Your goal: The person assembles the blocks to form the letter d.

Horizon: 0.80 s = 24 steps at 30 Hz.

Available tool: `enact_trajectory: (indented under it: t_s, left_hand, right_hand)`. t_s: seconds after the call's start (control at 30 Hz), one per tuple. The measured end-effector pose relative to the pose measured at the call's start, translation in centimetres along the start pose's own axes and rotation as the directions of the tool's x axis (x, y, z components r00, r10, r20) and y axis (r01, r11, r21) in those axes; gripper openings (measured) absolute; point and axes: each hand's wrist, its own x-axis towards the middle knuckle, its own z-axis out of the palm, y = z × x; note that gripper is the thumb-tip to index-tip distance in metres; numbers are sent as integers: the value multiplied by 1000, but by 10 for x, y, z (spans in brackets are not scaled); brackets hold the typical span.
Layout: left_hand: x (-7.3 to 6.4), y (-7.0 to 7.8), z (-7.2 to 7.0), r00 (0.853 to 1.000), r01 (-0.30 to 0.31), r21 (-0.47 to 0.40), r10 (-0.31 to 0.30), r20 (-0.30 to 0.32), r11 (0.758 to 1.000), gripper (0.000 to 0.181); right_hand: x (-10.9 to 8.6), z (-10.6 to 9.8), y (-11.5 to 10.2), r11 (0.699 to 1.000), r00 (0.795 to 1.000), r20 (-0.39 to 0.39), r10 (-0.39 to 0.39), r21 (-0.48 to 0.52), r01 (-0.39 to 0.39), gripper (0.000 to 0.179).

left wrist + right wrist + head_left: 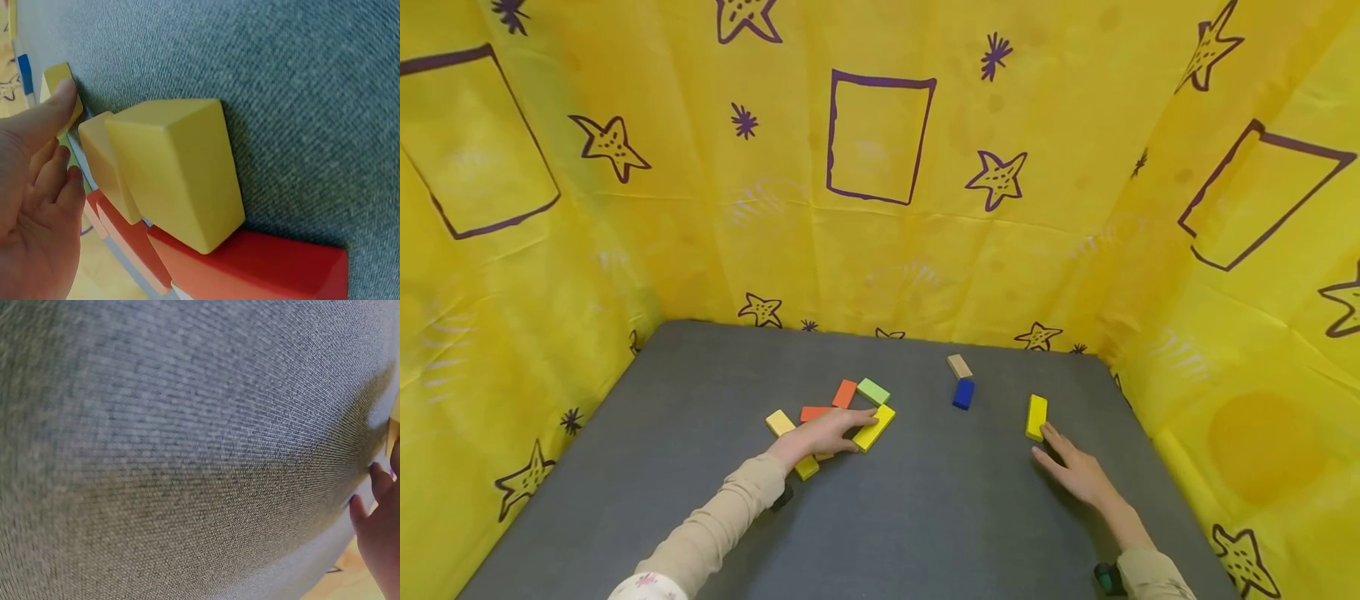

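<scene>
My left hand (829, 431) pinches a yellow block (877, 427) between thumb and index finger. The block lies on the grey table. In the left wrist view the thumb (59, 100) presses against the yellow block's end. Around this hand lie a green block (874, 391), orange-red blocks (845, 393) and a pale yellow block (779, 422). Another yellow block (806, 468) sits under the left wrist, partly hidden. My right hand (1078, 473), fingers extended, touches the near end of a separate yellow block (1037, 415) with its fingertips. The right wrist view shows only part of that hand (381, 531).
A blue block (964, 393) and a natural wood block (959, 367) lie close together between the hands, farther back. Yellow cloth (880, 267) printed with stars and frames rises behind and beside the grey tabletop (925, 517).
</scene>
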Motion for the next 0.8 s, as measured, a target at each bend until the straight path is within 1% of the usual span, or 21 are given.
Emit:
enact_trajectory:
  t_s: [0.13, 0.33, 0.4, 0.47, 0.53, 0.6, 0.67, 0.73, 0.77, 0.8]
  left_hand:
    - [2, 2, 2, 999, 0, 14, 0, -33, 1000, 56]
    - [7, 9, 7, 994, -8, 89, 18, -111, 996, 56]
    - [9, 10, 7, 993, 7, 83, 3, -117, 996, 58]
    - [12, 9, 5, 994, 8, 70, -1, -105, 998, 59]
    - [16, 7, 1, 997, 6, 53, -2, -77, 999, 62]
    - [19, 5, -4, 999, -11, 33, 13, -46, 999, 65]
    - [22, 3, -9, 999, -30, 29, 31, -20, 999, 68]
    - [23, 2, -12, 999, -36, 28, 35, 3, 999, 71]
    - [24, 2, -12, 999, -48, 47, 48, 7, 998, 72]
    - [25, 1, -13, 999, -45, 54, 44, 18, 998, 73]
  right_hand:
    - [0, -1, 1, 1000, 1000, -8, 4, -19, -4, 70]
    - [-2, -5, 1, 999, 1000, -11, 0, -41, -1, 68]
    - [-2, -6, 1, 999, 1000, -17, -4, -48, 3, 68]
    - [-3, -6, 2, 999, 1000, -22, -9, -52, 8, 67]
    - [-2, -5, 2, 998, 1000, -26, -15, -60, 13, 67]
    - [-1, -4, 2, 998, 999, -32, -21, -66, 19, 68]
    - [0, -4, 2, 997, 999, -37, -30, -67, 27, 67]
    - [0, -3, 1, 997, 998, -44, -42, -66, 39, 67]
    - [1, -2, 1, 997, 998, -47, -45, -67, 42, 67]
    - [1, -2, 1, 997, 997, -51, -50, -69, 46, 66]
